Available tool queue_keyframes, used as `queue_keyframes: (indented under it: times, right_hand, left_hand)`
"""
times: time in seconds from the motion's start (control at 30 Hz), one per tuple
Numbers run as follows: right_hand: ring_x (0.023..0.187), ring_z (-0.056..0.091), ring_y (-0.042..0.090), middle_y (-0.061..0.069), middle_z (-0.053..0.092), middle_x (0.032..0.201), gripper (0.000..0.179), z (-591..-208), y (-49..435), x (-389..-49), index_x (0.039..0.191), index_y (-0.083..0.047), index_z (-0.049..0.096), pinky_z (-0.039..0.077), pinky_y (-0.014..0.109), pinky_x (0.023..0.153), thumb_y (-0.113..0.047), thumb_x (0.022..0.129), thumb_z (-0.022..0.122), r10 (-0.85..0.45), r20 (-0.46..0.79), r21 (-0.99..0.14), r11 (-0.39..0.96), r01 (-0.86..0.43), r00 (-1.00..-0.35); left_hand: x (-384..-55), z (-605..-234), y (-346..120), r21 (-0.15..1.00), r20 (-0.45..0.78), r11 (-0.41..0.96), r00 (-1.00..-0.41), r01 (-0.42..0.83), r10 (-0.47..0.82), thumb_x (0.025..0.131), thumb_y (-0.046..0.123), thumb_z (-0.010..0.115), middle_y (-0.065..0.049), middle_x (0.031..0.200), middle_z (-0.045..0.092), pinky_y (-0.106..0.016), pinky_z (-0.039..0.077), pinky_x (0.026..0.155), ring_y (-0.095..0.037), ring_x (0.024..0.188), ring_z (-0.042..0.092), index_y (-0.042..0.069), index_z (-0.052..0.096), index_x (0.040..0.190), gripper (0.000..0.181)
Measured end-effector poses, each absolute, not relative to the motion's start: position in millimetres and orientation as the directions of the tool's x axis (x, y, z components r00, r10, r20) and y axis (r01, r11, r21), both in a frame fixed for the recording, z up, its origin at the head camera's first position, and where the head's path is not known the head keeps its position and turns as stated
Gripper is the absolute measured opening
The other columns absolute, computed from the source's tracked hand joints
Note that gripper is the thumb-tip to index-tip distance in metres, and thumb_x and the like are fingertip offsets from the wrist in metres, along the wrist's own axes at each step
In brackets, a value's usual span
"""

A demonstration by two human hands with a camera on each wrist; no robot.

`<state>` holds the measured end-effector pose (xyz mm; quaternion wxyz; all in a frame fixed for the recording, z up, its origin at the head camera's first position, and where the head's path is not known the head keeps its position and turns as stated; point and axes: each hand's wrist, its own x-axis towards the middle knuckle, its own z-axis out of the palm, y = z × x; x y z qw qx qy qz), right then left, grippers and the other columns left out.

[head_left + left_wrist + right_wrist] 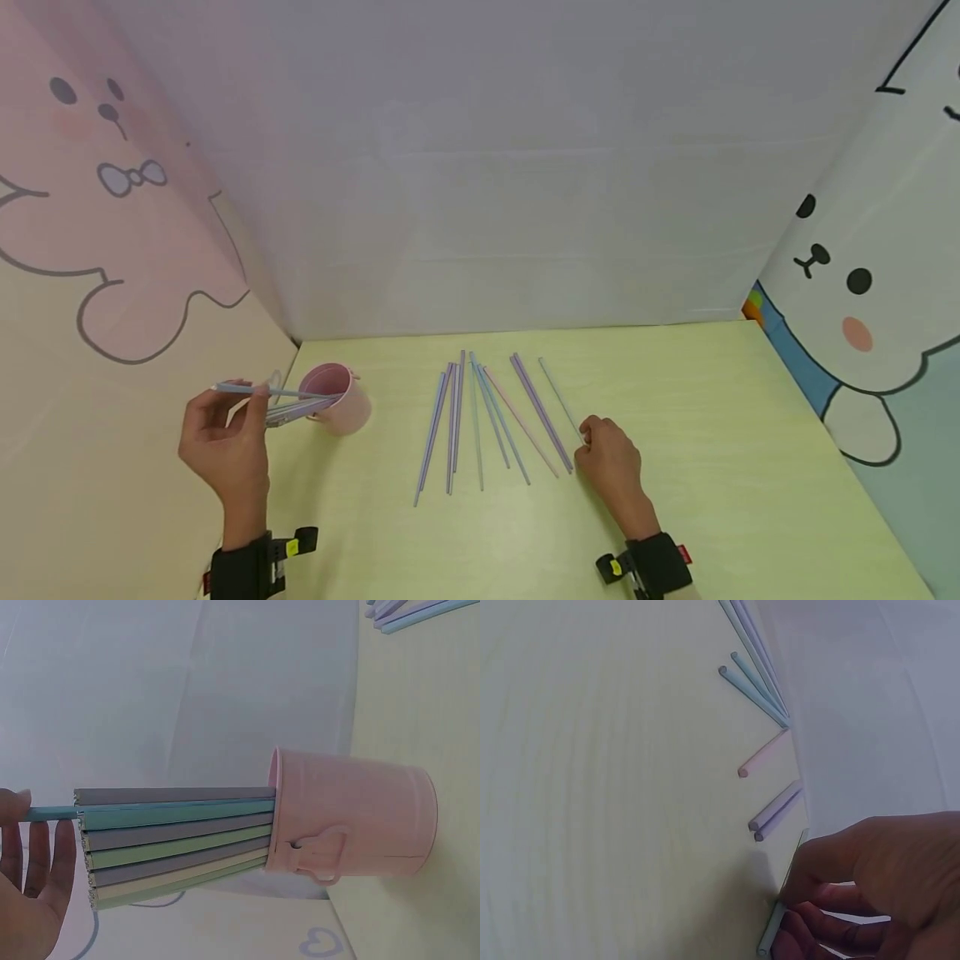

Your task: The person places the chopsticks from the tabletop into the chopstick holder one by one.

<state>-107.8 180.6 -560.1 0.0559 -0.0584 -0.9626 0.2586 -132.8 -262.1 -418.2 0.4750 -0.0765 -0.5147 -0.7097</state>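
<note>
My left hand pinches the end of a thin blue stick between thumb and fingers. Its far part lies alongside several other pastel sticks that lean out of a small pink bucket; how deep it reaches inside is hidden. Over on the right, my right hand has its thumb and fingertips on a pale green stick, pinching it close to its near end. That stick lies on the table, the rightmost of a spread of loose sticks.
Between the hands lie several loose sticks: purple ones, a pink one, blue ones and a green one. The pale yellow table meets a white curtain at the back. Printed cloth panels stand on both sides.
</note>
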Motion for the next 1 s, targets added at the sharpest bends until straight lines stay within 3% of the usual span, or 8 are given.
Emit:
queue_keyframes:
  times: [0.33,0.57,1.0]
  right_hand:
    - [0.05,0.047,0.019,0.006,0.059,0.074,0.021,-556,186,-108,0.096,-0.001,0.065,0.038,0.029,0.038,0.0,0.075,0.063,0.143,0.018,-0.489,0.864,0.116,-0.99]
    - [0.053,0.05,0.02,0.005,0.058,0.071,0.017,-549,188,-107,0.091,-0.002,0.065,0.043,0.032,0.041,-0.001,0.074,0.065,0.152,0.01,-0.482,0.867,0.129,-0.988]
    - [0.051,0.046,0.017,0.004,0.057,0.071,0.018,-545,188,-103,0.092,-0.002,0.065,0.035,0.026,0.04,0.001,0.073,0.065,0.163,-0.004,-0.53,0.836,0.14,-0.987]
  left_hand:
    - [-136,-429,-273,0.691,0.637,0.112,-0.528,0.714,-0.561,0.069,-0.028,0.071,-0.023,0.09,0.064,-0.021,0.061,0.068,-0.026,0.079,0.066,-0.031,0.055,0.098,0.033]
    - [-130,-417,-264,0.675,0.622,0.049,-0.532,0.736,-0.574,0.069,-0.032,0.067,-0.022,0.088,0.064,-0.021,0.061,0.07,-0.026,0.08,0.066,-0.032,0.054,0.097,0.031]
    - [-119,-401,-238,0.657,0.66,0.031,-0.555,0.754,-0.506,0.07,-0.034,0.062,-0.025,0.09,0.064,-0.023,0.06,0.074,-0.026,0.081,0.067,-0.034,0.052,0.097,0.029]
